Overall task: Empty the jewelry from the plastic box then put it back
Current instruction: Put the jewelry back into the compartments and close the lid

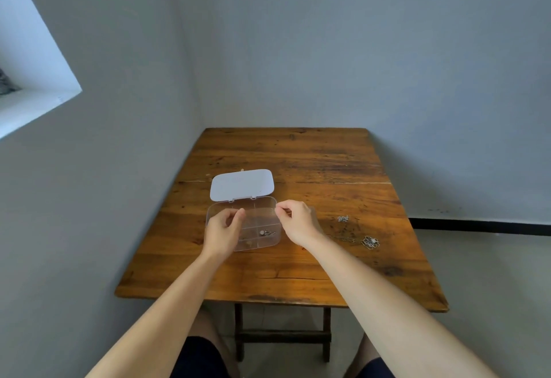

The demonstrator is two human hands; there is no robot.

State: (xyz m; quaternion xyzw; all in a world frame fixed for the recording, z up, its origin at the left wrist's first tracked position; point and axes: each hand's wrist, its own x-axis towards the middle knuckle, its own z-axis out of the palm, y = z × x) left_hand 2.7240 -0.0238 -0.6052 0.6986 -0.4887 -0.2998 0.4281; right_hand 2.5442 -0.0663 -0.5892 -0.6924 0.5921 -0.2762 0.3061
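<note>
A clear plastic box [269,212] with several compartments lies on the wooden table [298,156], its white lid [242,184] folded open behind it. A small silver piece [266,232] rests in a front right compartment. My left hand [223,231] hovers over the box's left half with thumb and forefinger pinched together. My right hand [298,222] is at the box's right rim, fingertips also pinched. Anything thin held between them is too fine to make out. Two silver pieces lie on the table to the right: a small cluster [343,218] and a flower-shaped pendant [370,242] on a chain.
The table stands in a corner, with walls close on its left and far sides. Its near edge [268,298] is in front of my knees. A window recess [35,91] is high on the left wall.
</note>
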